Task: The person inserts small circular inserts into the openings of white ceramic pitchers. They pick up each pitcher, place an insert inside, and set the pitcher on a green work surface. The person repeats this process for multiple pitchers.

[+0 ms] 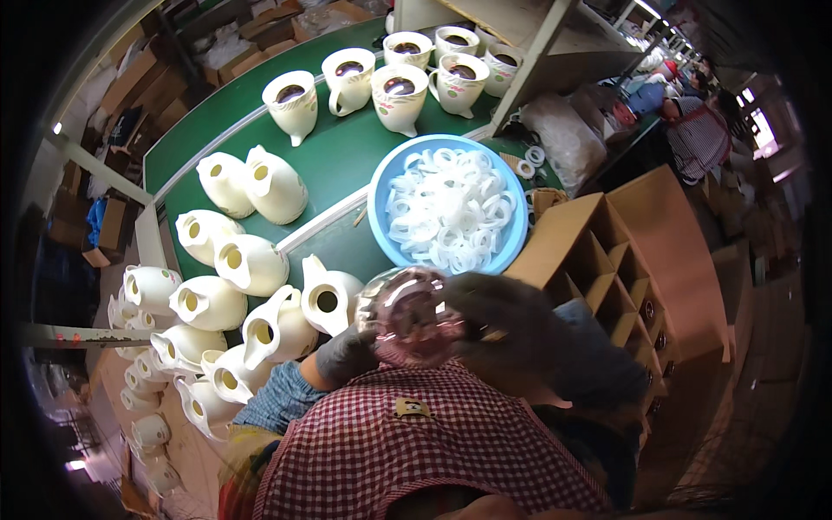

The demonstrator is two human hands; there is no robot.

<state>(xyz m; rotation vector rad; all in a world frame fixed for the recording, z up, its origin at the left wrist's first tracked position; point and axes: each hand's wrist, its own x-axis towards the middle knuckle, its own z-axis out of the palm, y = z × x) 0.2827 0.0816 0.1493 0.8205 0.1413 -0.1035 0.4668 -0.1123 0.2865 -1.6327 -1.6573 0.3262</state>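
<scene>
The left hand (347, 356) and right hand (503, 321) face each other, both curled inward.

2 hands (507, 321) hold shiny object (414, 319).

Green table (338, 173): cream jugs (264, 265) toward its left edge, cream vessels (397, 106) toward the far edge, blue basin (376, 212) by the right.

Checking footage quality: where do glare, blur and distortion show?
In the head view, glare spots the shiny pinkish object; the white rings in the blue basin look nearly washed out; the right hand looks dark and soft; edges bend toward the black rim.
</scene>
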